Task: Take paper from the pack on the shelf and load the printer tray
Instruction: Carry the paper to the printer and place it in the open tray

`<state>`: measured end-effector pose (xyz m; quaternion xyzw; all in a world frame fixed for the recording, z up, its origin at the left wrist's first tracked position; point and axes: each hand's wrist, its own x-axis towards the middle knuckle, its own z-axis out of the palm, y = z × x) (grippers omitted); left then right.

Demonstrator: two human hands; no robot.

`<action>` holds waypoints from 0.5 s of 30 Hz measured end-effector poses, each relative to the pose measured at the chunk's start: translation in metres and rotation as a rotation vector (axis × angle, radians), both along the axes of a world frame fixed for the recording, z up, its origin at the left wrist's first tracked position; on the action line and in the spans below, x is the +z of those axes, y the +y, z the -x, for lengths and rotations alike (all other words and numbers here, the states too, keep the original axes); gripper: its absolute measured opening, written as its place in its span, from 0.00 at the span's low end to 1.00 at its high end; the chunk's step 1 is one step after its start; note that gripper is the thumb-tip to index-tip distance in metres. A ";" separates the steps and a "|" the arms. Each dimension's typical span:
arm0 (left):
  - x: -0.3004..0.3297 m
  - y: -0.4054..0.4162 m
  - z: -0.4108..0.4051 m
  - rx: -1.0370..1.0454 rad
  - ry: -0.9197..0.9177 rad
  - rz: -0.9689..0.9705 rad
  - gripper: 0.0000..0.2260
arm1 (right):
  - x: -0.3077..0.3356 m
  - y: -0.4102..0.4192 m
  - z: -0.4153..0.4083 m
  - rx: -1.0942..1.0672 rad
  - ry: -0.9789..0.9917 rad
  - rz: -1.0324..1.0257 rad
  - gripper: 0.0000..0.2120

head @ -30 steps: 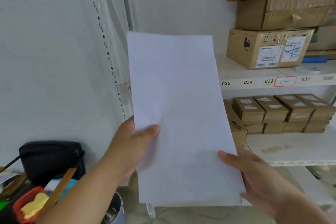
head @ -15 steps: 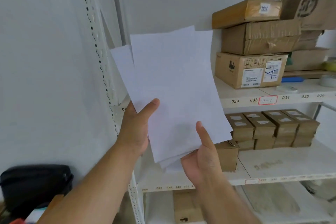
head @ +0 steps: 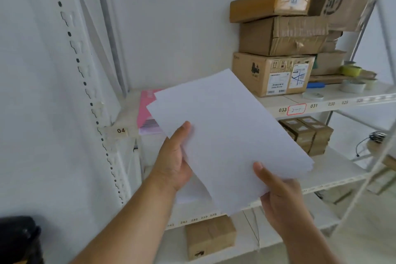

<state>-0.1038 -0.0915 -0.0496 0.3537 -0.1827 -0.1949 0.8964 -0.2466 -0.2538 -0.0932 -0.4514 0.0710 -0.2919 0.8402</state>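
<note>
I hold a thin stack of white paper (head: 227, 135) in front of the white shelf (head: 334, 103), tilted nearly flat with its far end up and left. My left hand (head: 173, 161) grips its left edge, thumb on top. My right hand (head: 280, 197) grips the near right corner, thumb on top. Behind the sheets, a pink paper pack (head: 146, 111) lies on the upper shelf board at the left end, partly hidden by the paper. The printer and its tray are not in view.
Stacked cardboard boxes (head: 276, 38) and tape rolls (head: 351, 85) sit on the upper board to the right. Small brown boxes (head: 308, 135) fill the middle board, and one more box (head: 210, 236) sits below. A perforated white upright (head: 85, 83) stands left. A black object (head: 19, 240) is at bottom left.
The sheets were upright and fanned apart; now they are squared together and lowered to a near-flat tilt. Both hands shifted to the stack's lower edges. The view turned toward the shelf, revealing the pink pack.
</note>
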 end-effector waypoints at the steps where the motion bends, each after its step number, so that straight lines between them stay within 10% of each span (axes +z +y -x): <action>1: -0.009 -0.009 -0.002 -0.032 0.011 0.006 0.16 | -0.002 -0.008 0.005 -0.031 -0.002 -0.010 0.19; 10: -0.055 -0.108 0.003 -0.410 0.075 0.114 0.36 | -0.011 -0.075 0.076 -0.329 0.109 0.028 0.21; 15: -0.051 -0.175 0.037 -0.462 -0.006 0.031 0.16 | -0.025 -0.113 0.131 -0.381 0.116 -0.043 0.24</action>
